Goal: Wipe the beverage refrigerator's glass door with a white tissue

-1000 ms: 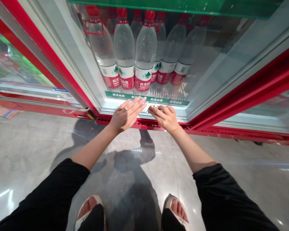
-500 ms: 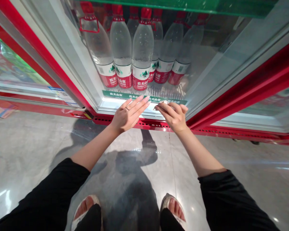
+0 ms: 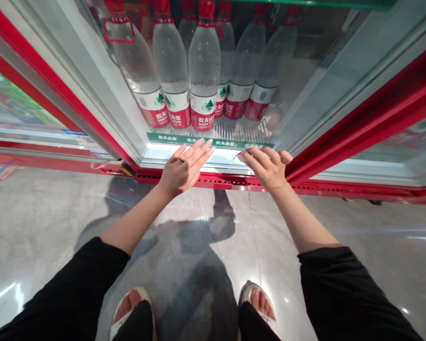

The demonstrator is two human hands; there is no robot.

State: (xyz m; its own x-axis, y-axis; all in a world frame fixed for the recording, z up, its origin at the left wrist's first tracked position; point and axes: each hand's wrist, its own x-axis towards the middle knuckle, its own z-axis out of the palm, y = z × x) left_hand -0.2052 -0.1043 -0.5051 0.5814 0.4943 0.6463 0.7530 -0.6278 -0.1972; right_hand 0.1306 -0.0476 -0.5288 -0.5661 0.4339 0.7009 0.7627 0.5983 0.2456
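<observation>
My left hand is open, its fingers stretched out together with a ring on one. The fingertips are just before the green shelf strip at the bottom of the fridge front. Further right, my right hand has its fingers bent and closed over a small crumpled whitish piece, mostly hidden under them. It could be a tissue; I cannot tell. Behind the glass door, several clear water bottles with red caps and red-and-white labels stand upright, one at the front.
A red door frame slants up on the right, and another red-and-white frame on the left. Neighbouring fridges flank both. Below runs a red perforated base. My feet stand on the glossy grey floor.
My right hand has slid to the right with the whitish piece. My left hand has shifted slightly left, its fingers still stretched out. The view has moved a little.
</observation>
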